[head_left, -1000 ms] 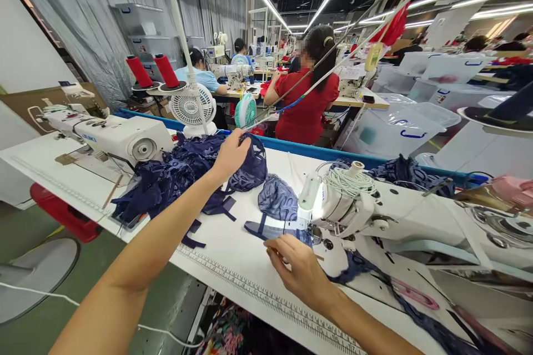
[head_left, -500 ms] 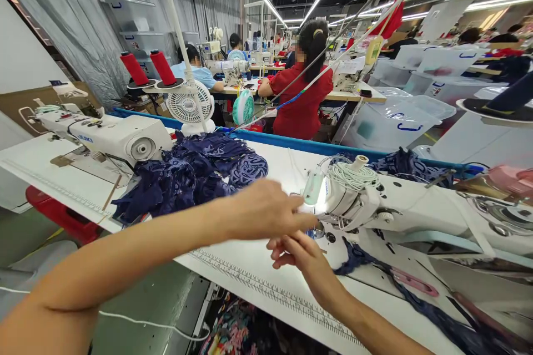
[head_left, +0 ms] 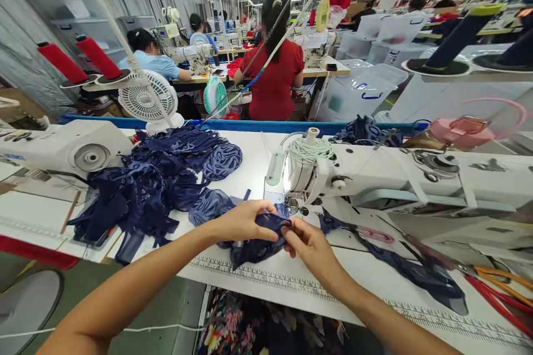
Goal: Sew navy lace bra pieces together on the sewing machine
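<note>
A dark navy sheer fabric piece (head_left: 254,252) is held between both hands, just in front of the sewing machine's (head_left: 308,169) needle area. My left hand (head_left: 250,221) grips it from the left, thumb along its near side. My right hand (head_left: 308,241) pinches its right edge between thumb and fingers. Part of the cloth hangs down over the ruler marks on the table's front edge. Behind my left hand lies a lighter patterned navy piece (head_left: 208,206). To the left spreads a heap of navy cut pieces (head_left: 166,169).
A second sewing machine (head_left: 89,150) stands at left, beside a white fan (head_left: 147,97). Right of the needle lie a pink-handled tool (head_left: 377,234) and a navy strip (head_left: 412,272). Orange- and red-handled scissors (head_left: 499,288) lie at far right. A person in red (head_left: 272,80) sits ahead.
The view has turned right and down. My hands, earlier close together near the needle with no cloth clearly visible, now hold a navy piece stretched between them. A patterned piece now lies behind my left hand.
</note>
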Action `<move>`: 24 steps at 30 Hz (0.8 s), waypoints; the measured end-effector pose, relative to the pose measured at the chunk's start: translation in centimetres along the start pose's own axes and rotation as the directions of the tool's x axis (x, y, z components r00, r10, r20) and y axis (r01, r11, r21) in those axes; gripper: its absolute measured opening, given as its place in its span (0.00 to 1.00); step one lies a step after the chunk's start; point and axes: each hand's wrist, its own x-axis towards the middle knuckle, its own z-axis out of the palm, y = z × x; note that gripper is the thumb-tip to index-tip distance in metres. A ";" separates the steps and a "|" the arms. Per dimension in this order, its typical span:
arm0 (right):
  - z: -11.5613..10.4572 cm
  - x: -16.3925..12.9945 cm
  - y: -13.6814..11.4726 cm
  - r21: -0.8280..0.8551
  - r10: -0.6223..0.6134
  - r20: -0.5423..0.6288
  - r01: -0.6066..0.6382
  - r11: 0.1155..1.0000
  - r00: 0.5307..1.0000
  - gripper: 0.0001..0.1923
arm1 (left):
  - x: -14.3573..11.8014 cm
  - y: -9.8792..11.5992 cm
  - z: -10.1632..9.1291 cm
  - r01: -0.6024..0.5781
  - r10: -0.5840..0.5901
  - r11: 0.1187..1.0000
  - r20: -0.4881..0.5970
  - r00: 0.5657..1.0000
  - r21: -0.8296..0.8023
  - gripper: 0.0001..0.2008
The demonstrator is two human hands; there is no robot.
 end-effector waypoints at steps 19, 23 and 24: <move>1.3 -0.4 0.3 -0.199 -0.192 0.080 0.204 0.958 0.978 0.08 | -2.9 1.4 2.0 -0.115 0.234 0.942 -0.374 0.898 0.314 0.13; 0.9 -1.1 -0.3 -0.013 -0.074 0.281 0.081 0.997 0.957 0.09 | -1.0 1.6 1.2 -0.037 0.178 0.941 -0.398 0.900 0.338 0.09; 0.4 -1.0 -0.2 -0.061 -0.083 0.272 0.104 0.993 0.959 0.09 | 0.2 0.9 1.1 0.003 0.130 0.947 -0.392 0.911 0.320 0.07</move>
